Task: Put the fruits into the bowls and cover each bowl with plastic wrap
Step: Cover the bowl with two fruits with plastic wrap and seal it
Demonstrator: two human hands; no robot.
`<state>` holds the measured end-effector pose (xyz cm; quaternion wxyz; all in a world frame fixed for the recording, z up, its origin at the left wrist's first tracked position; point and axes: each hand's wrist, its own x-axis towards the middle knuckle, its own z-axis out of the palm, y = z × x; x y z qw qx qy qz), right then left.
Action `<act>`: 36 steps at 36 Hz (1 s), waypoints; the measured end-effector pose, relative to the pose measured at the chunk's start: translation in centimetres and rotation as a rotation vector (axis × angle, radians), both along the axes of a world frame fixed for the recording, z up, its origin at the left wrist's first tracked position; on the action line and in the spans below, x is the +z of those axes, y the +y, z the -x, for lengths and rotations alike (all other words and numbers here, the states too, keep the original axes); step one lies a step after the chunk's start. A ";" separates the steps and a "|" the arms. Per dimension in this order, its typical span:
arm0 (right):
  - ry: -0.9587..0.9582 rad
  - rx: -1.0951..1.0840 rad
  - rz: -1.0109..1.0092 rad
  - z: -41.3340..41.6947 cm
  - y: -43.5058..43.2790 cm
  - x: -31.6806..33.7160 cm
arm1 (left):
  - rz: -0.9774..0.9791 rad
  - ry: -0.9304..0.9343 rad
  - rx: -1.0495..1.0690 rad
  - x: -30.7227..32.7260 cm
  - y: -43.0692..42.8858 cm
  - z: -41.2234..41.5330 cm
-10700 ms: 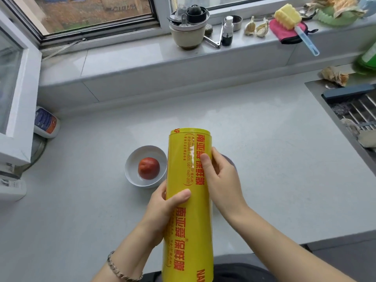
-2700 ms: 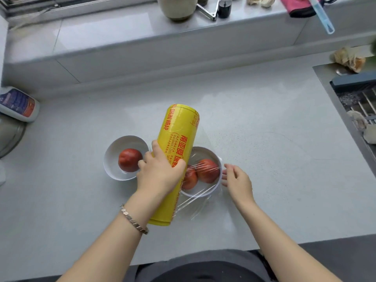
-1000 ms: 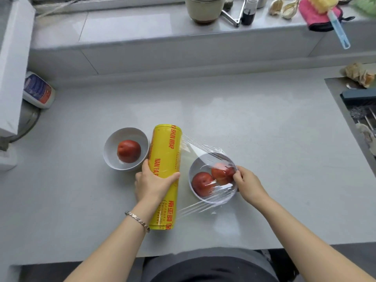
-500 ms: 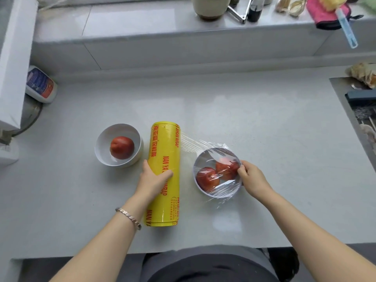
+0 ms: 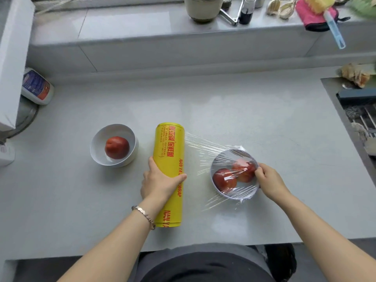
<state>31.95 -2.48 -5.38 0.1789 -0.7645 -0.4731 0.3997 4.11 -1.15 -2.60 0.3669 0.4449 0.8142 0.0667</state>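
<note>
From the head view, the grey bench (image 5: 264, 123) runs from a raised back ledge (image 5: 142, 23) to a front edge close against the person's body, with the sink (image 5: 362, 119) cut into its right side. The yellow roll of plastic wrap (image 5: 169, 151) lies flat near the middle, its length pointing from front edge to back. The left hand (image 5: 158, 184), with a bracelet (image 5: 144, 213) at the wrist, grips the roll about halfway along, fingers curled down its left side and thumb over the top. A sheet of film (image 5: 201, 151) stretches from the roll's right side across the right bowl (image 5: 234, 198), which stands just right of the roll and holds two red fruits (image 5: 224, 181) under the wrap. The right hand (image 5: 268, 182) is at that bowl's right rim, fingertips pinching the film there; the film looks bunched at the rim's far and near edges. The left bowl (image 5: 122, 129) sits just left of the roll, apart from it and uncovered, with a single red fruit (image 5: 117, 147) inside. A wide stretch of open bench lies behind both bowls up to the ledge, and another between the right bowl and the sink's edge. A bottle (image 5: 36, 86) lies at the back-left corner, well apart from the bowls.
</note>
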 end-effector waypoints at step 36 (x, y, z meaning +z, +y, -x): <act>0.089 0.504 0.034 13.4 11.4 1.2 | -0.333 0.188 -0.792 0.0 8.9 0.8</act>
